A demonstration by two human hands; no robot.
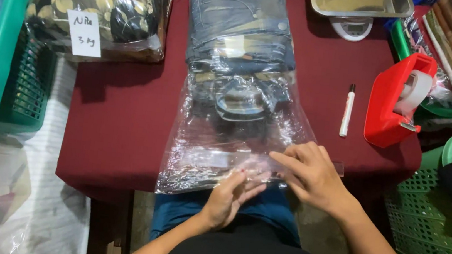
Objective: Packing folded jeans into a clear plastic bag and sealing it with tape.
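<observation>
Your left hand (228,195) pinches the crinkled open edge of the clear plastic bag (236,136), fingers closed on the film; your right hand (311,172) presses flat on the same edge, fingers spread narrow. The bag, holding folded blue denim (237,22), lies lengthwise on the maroon-clothed table (114,126). Near the right hand lie a white marker (347,110) and a red tape dispenser (393,105).

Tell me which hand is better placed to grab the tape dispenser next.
Right, probably. The right hand rests on the plastic bag on the same side as the red tape dispenser. The left hand pinches the bag's near edge, farther away.
</observation>
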